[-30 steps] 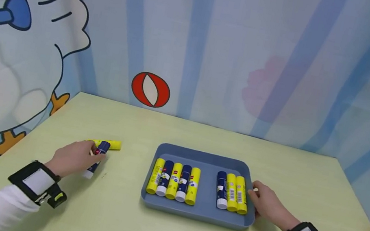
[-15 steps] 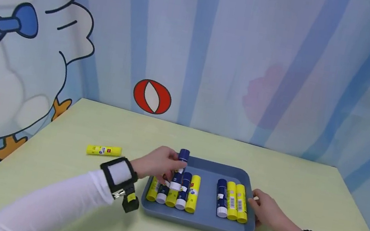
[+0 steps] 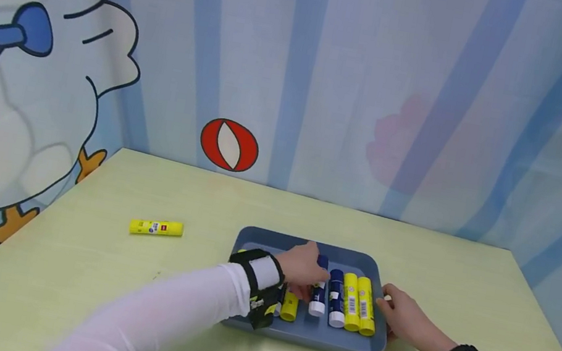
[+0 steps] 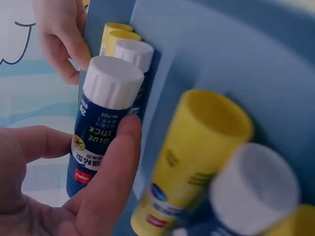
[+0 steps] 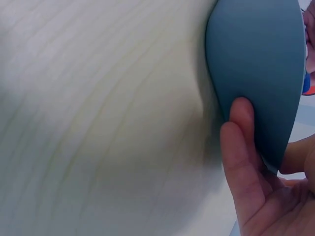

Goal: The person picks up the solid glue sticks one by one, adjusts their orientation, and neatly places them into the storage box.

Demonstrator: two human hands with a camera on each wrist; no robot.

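Note:
In the head view my left hand (image 3: 301, 265) reaches over the grey-blue tray (image 3: 303, 339) and holds a dark blue glue stick (image 3: 316, 308) with a white cap. The left wrist view shows the same glue stick (image 4: 106, 125) pinched between thumb and fingers, cap end toward the camera. Right beside it lie another blue glue stick (image 3: 336, 298) and two yellow ones (image 3: 358, 305). My right hand (image 3: 410, 319) grips the tray's right side; in the right wrist view its fingers (image 5: 238, 152) lie against the outer wall (image 5: 261, 64), thumb at the rim.
A yellow glue stick (image 3: 156, 228) lies on the table (image 3: 169, 300) left of the tray. Several more sit in the tray's left part, mostly hidden under my left arm, with one yellow end (image 3: 289, 309) showing. A printed curtain (image 3: 342, 86) stands behind the table.
My left hand has carried the blue glue stick from the table at the left, over the tray's left group, to beside the right group. My right hand stays on the tray.

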